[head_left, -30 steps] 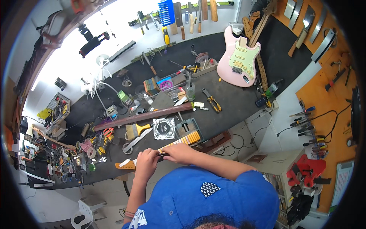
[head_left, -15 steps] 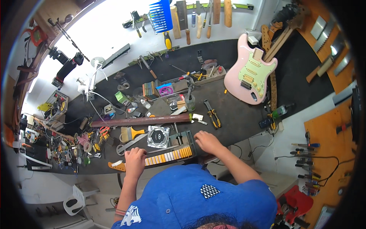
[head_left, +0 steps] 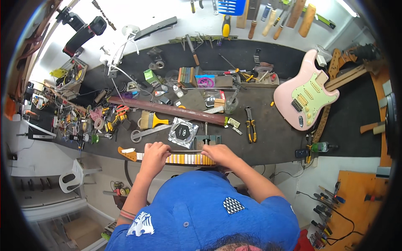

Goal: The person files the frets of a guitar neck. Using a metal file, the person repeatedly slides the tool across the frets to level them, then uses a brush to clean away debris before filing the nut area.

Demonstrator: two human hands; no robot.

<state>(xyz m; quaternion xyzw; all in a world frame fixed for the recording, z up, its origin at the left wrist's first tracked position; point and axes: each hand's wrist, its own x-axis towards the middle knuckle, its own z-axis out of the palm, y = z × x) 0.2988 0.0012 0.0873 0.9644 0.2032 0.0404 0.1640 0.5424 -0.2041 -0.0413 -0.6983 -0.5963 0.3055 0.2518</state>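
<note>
A guitar neck (head_left: 181,159) lies along the bench's near edge, its fretboard covered with yellow and white strips of tape between the frets. The wooden headstock (head_left: 128,154) points left. A thin metal bar (head_left: 185,151) runs along the neck's far side from one hand to the other. My left hand (head_left: 155,155) is over the headstock end of the fretboard, fingers curled over one end of the bar. At the other end, my right hand (head_left: 219,154) is closed on the bar, its fingertips partly hidden. A bench vise (head_left: 214,139) sits just beyond my right hand.
Beyond the neck are a foil packet (head_left: 183,132), a brush (head_left: 151,120), a steel ruler (head_left: 153,130) and a long reddish wooden beam (head_left: 167,110). Pliers (head_left: 250,124) lie to the right. A pink guitar body (head_left: 302,94) rests farther right. Small tools (head_left: 111,121) clutter the left.
My right hand has moved left, from beside the vise to the bar over the neck. My left hand stays near the headstock end. The whole view has shifted.
</note>
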